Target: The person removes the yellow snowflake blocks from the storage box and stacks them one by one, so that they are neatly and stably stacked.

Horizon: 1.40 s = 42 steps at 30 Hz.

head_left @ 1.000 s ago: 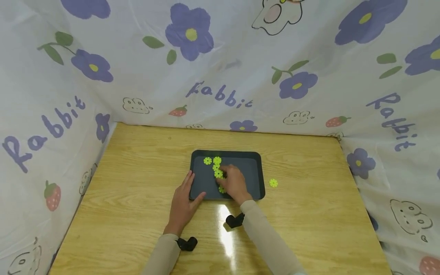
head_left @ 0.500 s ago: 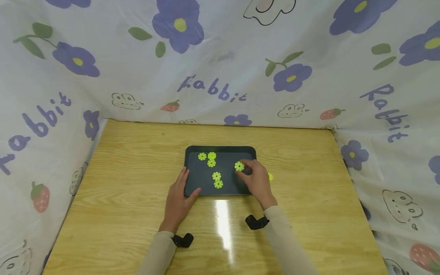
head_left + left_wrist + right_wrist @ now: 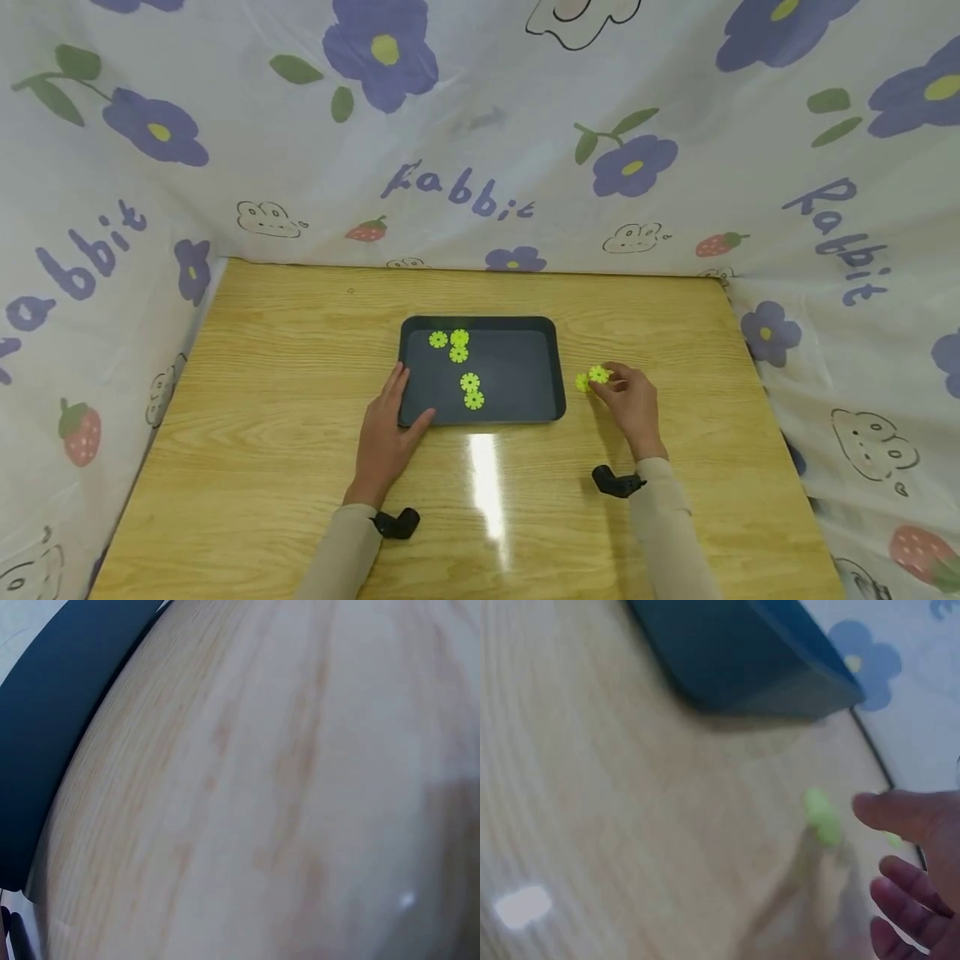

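Observation:
My right hand is just right of the tray, pinching a yellow-green notched plastic disc between thumb and finger. Close beside it on the table lies another such disc, partly overlapped in the head view. In the right wrist view the loose disc looks blurred, and the thumb covers most of the held one. My left hand rests with straight fingers against the left side of the dark grey tray, its thumb at the front rim. Several matching discs lie inside the tray's left half, some overlapping.
The tray stands mid-way on a wood-grain table. A white cloth with purple flowers and lettering hangs along the back and both sides. Black wrist cameras sit on both wrists; light glares off the table in front of the tray.
My right hand has taken one disc from among those in the tray and carried it right, over the rim, to beside the disc on the table. The left hand stays at the tray.

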### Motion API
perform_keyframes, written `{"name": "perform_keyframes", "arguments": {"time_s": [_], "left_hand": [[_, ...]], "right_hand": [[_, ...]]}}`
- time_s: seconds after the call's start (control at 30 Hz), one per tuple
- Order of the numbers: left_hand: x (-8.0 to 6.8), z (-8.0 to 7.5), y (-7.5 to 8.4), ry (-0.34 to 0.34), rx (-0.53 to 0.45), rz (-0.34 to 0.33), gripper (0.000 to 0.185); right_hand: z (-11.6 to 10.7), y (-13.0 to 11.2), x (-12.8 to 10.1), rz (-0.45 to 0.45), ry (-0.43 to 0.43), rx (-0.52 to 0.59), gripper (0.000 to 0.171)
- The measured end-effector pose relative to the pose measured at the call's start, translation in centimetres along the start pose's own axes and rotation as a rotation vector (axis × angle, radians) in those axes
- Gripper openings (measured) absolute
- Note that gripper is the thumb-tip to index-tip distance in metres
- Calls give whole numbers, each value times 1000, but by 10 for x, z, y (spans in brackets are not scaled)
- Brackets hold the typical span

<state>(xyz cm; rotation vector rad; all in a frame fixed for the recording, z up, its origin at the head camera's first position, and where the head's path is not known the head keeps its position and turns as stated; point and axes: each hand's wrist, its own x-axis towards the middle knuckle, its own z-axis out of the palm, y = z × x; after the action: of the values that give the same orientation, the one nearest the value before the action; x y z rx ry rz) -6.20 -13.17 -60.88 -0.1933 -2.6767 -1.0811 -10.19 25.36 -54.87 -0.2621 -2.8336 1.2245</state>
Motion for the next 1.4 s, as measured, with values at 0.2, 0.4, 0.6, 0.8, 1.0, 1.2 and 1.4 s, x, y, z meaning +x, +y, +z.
{"name": "perform_keyframes", "arguments": {"time_s": [0.2,0.4,0.6,0.8,1.0,1.2,1.4], "left_hand": [[0,-1,1,-2,-1,5,77],[-1,-1,0,-4,2,11,77],[0,1,-1,-9,0,8,77],[0,2,-3,-4,-10,8,78],[-1,2,-3,-7,-5,8,77],[-1,1,-2,-9,-8,12,77],[-1,0,0,-6,-13,11,77]], "right_hand": [[6,10,0,-11,-132,2,43],[11,10,4,-46,-134,-26,41],[10,9,4,-14,-144,-19,39],[10,7,5,-12,-152,-24,39],[10,7,4,-10,-160,-22,39],[10,7,4,0,-158,-24,39],[11,7,6,-17,-152,-36,39]]}}
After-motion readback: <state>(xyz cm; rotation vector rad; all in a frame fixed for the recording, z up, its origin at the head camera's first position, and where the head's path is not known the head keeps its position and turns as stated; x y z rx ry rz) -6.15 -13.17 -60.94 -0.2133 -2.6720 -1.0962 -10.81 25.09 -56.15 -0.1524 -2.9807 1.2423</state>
